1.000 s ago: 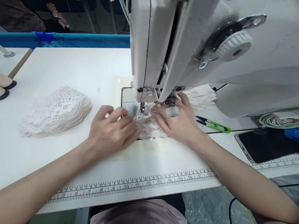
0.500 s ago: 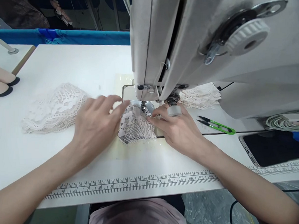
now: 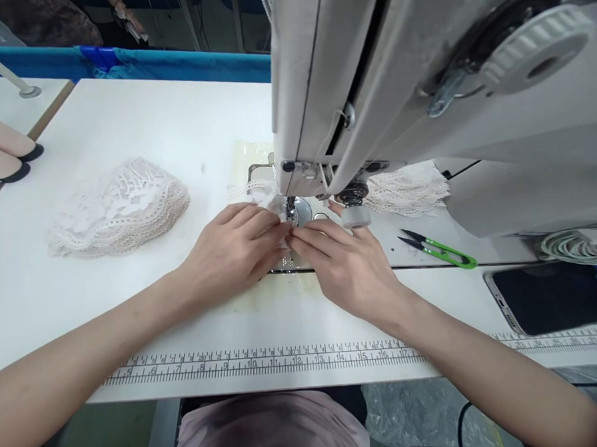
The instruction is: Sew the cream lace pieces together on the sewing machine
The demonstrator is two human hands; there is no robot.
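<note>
A white lace piece [image 3: 264,193] lies by the presser foot [image 3: 291,210] of the sewing machine [image 3: 316,82], largely covered by my hands. My left hand [image 3: 242,243] is closed on the lace, just left of and in front of the foot. From the right, my right hand [image 3: 345,258] meets it, thumb and forefinger pinched at the lace edge before the needle. The fingertips of both hands nearly touch.
A lace stack [image 3: 122,209] lies to the left, and more lace [image 3: 409,189] sits behind the machine head. Green thread snips [image 3: 440,248], a phone [image 3: 547,297] and a coiled cord [image 3: 580,245] are at right. A printed ruler [image 3: 266,362] runs along the table's front edge.
My left hand has moved right and closed on the lace near the foot. The lace, spread in front of the foot before, is now gathered and partly beyond my left hand.
</note>
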